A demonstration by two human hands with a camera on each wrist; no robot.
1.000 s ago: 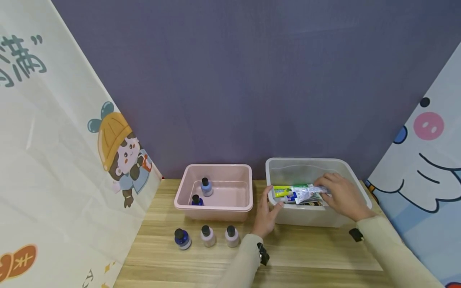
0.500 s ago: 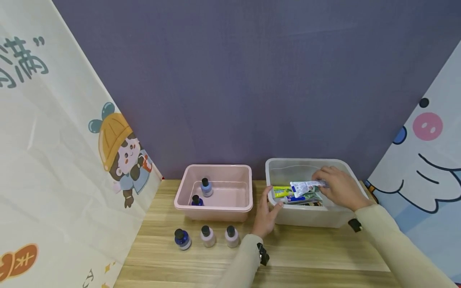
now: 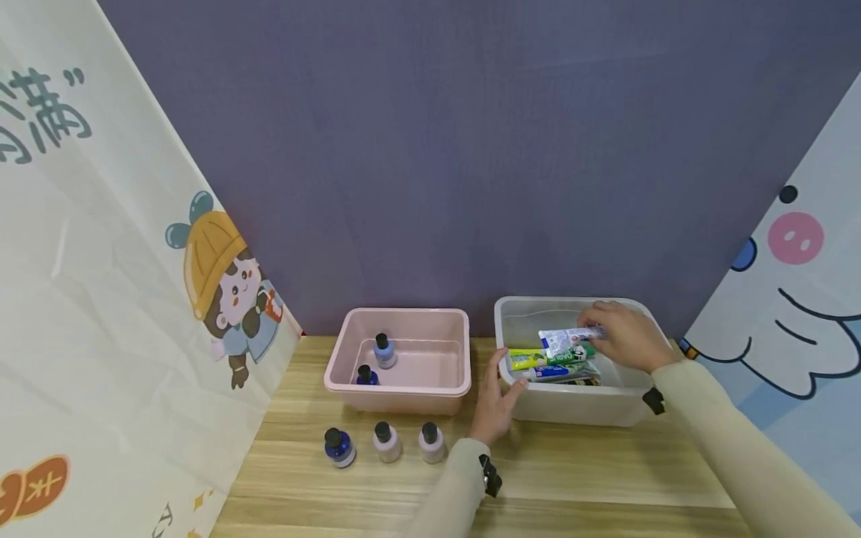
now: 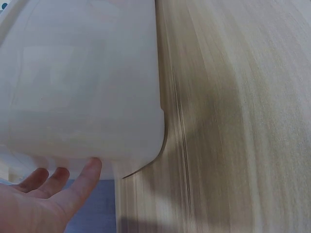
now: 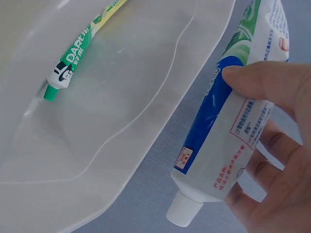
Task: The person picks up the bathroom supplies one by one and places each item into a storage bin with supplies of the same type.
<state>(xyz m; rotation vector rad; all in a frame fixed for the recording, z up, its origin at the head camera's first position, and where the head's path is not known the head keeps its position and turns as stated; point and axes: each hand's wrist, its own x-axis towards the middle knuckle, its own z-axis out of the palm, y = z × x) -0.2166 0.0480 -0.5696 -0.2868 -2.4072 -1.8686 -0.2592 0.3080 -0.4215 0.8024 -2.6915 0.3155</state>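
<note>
My right hand [image 3: 625, 336] pinches a white, blue and green toothpaste tube [image 5: 223, 126], thumb on its face and fingers behind. In the right wrist view its white cap [image 5: 183, 209] points down; in the head view the tube [image 3: 561, 341] lies over the whitish plastic bin [image 3: 572, 407]. Inside the bin are a yellow-and-green toothpaste tube [image 3: 528, 359] and a blue-and-white one [image 3: 548, 372]. My left hand [image 3: 494, 407] rests against the bin's near left corner, its fairly straight fingers [image 4: 87, 177] touching the outer wall.
Left of the bin stands a pink bin [image 3: 406, 400] holding two small black-capped bottles, one light blue [image 3: 386, 353] and one dark blue [image 3: 367, 376]. In front stand a dark blue bottle [image 3: 340, 448] and two pale pink ones [image 3: 387, 443]. A grey-blue curtain [image 3: 430, 164] hangs behind.
My right hand has lifted the tube and shifted it slightly back and left, uncovering more of the yellow-and-green tube. The left hand stays at the bin's corner.
</note>
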